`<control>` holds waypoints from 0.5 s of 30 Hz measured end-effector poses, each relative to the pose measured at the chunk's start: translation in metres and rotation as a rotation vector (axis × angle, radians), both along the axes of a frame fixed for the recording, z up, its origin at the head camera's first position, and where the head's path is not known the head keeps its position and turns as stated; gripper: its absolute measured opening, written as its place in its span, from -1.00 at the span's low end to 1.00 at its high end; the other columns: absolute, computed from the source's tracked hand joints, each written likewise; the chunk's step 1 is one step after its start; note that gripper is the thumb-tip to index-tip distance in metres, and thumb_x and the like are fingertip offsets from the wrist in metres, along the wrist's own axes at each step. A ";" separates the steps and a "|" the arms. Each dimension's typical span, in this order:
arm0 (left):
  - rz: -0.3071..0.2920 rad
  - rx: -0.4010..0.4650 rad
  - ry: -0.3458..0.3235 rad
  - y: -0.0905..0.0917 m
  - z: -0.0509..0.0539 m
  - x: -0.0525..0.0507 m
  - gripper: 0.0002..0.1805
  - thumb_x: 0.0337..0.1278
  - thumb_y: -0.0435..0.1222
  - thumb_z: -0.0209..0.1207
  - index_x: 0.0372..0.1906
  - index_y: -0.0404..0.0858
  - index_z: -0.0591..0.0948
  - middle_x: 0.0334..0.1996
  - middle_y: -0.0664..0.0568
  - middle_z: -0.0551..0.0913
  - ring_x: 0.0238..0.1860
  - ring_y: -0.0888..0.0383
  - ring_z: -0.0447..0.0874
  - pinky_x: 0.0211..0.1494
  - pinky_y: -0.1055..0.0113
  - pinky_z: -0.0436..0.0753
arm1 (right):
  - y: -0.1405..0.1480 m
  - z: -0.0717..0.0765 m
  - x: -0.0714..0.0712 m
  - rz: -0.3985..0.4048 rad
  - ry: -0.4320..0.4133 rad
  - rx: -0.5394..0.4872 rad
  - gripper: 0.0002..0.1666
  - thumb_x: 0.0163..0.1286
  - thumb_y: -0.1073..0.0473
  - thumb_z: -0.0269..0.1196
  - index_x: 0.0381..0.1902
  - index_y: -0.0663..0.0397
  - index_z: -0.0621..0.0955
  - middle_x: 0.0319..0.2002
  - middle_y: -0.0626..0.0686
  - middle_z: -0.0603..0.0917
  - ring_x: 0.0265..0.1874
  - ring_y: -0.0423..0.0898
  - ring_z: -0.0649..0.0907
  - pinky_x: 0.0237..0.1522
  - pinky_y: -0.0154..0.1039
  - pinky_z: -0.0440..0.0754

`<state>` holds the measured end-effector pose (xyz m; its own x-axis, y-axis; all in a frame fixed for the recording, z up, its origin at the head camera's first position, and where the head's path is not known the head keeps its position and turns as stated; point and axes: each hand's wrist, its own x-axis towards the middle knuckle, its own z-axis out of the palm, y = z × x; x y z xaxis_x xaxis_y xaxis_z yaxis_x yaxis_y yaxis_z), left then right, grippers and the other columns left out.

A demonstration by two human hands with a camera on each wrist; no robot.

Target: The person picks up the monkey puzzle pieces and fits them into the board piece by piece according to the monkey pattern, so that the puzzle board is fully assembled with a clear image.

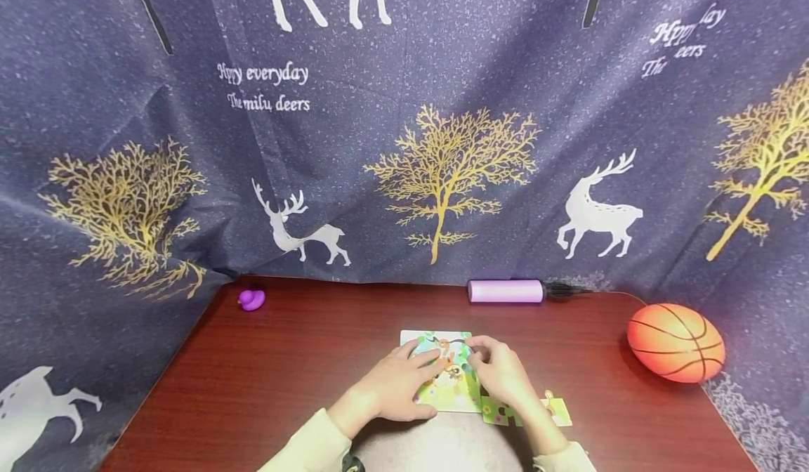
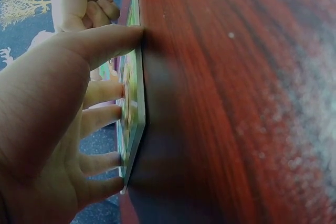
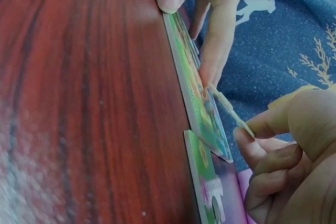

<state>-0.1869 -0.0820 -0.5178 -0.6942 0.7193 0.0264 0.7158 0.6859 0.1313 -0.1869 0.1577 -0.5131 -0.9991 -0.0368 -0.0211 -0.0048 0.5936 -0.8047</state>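
Left hand spread with fingertips on a puzzle board, board lying flat on the desk, right hand pinching a tilted puzzle piece above it, loose pieces beside the board.

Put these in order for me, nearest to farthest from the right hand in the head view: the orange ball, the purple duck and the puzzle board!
1. Puzzle board: just left of the right hand.
2. Orange ball: over on the right side of the table.
3. Purple duck: far left, near the back edge.
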 end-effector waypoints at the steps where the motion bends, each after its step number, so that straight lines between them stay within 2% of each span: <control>1: 0.002 0.001 -0.005 0.000 0.000 0.000 -0.13 0.17 0.26 0.24 0.57 0.08 0.39 0.52 0.12 0.37 0.51 -0.26 0.25 0.46 -0.12 0.38 | 0.000 -0.001 0.000 -0.005 0.001 0.006 -0.66 0.42 0.30 0.23 0.12 0.07 0.70 -0.42 -0.05 0.65 -0.66 -0.15 0.48 -0.61 -0.24 0.43; 5: 0.011 -0.002 -0.019 0.000 0.000 0.001 -0.13 0.18 0.27 0.24 0.58 0.10 0.38 0.53 0.15 0.36 0.52 -0.24 0.23 0.45 -0.12 0.38 | -0.002 -0.004 -0.001 -0.009 0.001 0.023 -0.67 0.41 0.30 0.26 0.10 0.07 0.70 -0.42 -0.06 0.64 -0.68 -0.17 0.46 -0.59 -0.25 0.42; 11: 0.004 -0.014 -0.005 0.000 0.000 0.001 -0.12 0.19 0.27 0.22 0.58 0.08 0.37 0.53 0.13 0.35 0.52 -0.25 0.23 0.48 -0.11 0.35 | -0.003 -0.004 -0.001 -0.006 0.016 0.046 -0.70 0.37 0.30 0.28 0.05 0.08 0.71 -0.45 -0.08 0.62 -0.64 -0.16 0.49 -0.51 -0.22 0.45; 15: 0.008 -0.014 -0.016 0.000 0.000 0.001 -0.12 0.19 0.27 0.22 0.59 0.09 0.36 0.54 0.14 0.34 0.52 -0.25 0.23 0.46 -0.13 0.37 | -0.002 -0.004 -0.001 0.019 0.035 0.106 -0.72 0.35 0.27 0.33 0.01 0.06 0.72 -0.44 -0.11 0.64 -0.57 -0.17 0.54 -0.43 -0.19 0.50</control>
